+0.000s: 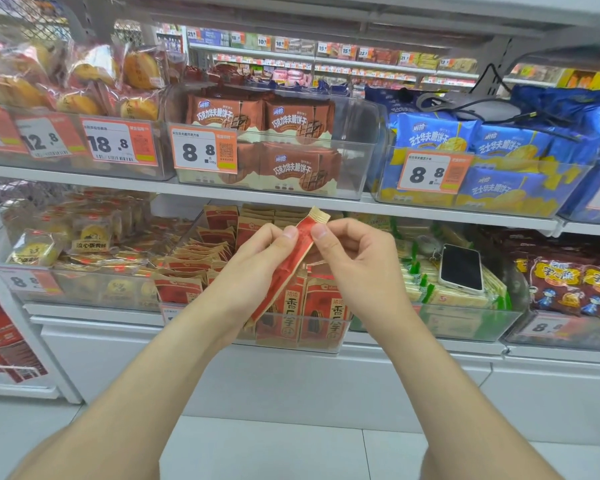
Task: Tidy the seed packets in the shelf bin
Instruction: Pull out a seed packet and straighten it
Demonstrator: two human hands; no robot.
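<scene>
Both forearms come up from the bottom of view. Left hand (257, 268) wrapped round the lower half of one red-and-kraft seed packet (297, 252), thumb on its face, fingers behind. Right hand (354, 268) pinches the packet's upper part between thumb and forefinger, other fingers curled. Packet tilted, top end up and to the right, held in the air in front of the shelf.

Just behind and below both hands: clear shelf bin (326, 344). Two upright packets (329, 310) stand against its front wall, below the right hand. Behind and left of the left hand, heaped packets (201, 251) lie slanted and loose.

Right of the right hand: neighbouring bin of green-and-yellow packs (426, 289), a phone (461, 268) lying screen up on top. Left of the left hand: bin of round pastries (90, 237).

Above the hands, next shelf up: brown chocolate wafer packs (264, 116) behind a price tag (203, 152) reading 8.8; blue wafer packs (499, 140) further right
</scene>
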